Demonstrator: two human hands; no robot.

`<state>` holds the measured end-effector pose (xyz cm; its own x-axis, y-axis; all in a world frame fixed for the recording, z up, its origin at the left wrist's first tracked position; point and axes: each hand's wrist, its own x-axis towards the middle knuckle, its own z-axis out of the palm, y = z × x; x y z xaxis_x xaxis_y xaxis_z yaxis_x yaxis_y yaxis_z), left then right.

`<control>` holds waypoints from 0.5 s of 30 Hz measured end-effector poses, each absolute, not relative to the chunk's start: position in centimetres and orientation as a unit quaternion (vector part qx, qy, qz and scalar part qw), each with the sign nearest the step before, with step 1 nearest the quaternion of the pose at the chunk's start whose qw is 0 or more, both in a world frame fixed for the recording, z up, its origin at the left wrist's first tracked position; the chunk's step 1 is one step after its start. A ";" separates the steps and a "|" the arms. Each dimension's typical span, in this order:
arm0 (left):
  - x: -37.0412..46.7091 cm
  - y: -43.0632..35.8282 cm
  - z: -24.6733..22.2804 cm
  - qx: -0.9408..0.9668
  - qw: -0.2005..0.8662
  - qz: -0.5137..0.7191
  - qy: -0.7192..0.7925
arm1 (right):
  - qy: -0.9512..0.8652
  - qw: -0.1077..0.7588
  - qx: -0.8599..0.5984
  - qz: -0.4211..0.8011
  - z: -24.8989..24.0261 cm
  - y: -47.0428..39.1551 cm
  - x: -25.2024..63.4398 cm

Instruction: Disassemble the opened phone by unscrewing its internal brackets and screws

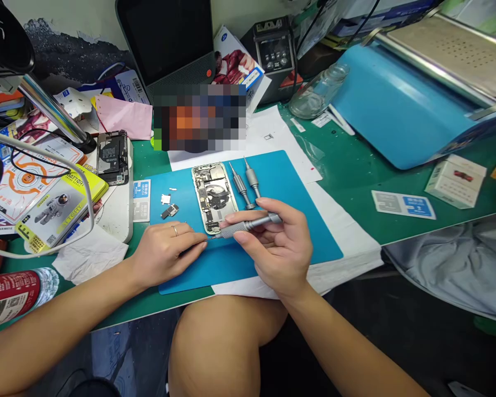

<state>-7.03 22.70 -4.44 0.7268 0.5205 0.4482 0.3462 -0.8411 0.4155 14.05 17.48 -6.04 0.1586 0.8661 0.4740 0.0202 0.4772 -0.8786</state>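
Note:
An opened phone (215, 196) lies on the blue mat (314, 231), its inner parts showing. My right hand (279, 242) grips a grey screwdriver (252, 224), which points left across the phone's lower end. At the driver's tip are the fingertips of my left hand (169, 248), pressed together; whatever they pinch is too small to name. Two more screwdrivers, one (241, 187) beside the other (252, 176), rest right of the phone. Small loose parts (170, 211) lie on the mat to its left.
Another opened phone (113, 157) and a yellow battery box (62, 207) are at left, near a bottle (16, 295). A glass jar (318, 91) lies behind, with a small white box (456, 181) at right. A lamp pole (55, 110) rises at left.

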 end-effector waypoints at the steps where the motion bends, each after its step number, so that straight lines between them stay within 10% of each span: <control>1: -7.0 22.7 -4.5 0.917 0.152 0.283 0.236 | -0.561 0.651 -0.393 0.327 -6.0 17.5 14.0; 15: -7.0 22.6 -4.4 0.897 0.156 0.311 0.273 | -0.571 0.661 -0.403 0.274 -6.2 17.6 14.1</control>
<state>-7.04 22.58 -4.37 0.6576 0.5868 0.4725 0.3931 -0.8023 0.4492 14.10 17.61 -6.22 0.1968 0.8224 0.5338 0.0977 0.5253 -0.8453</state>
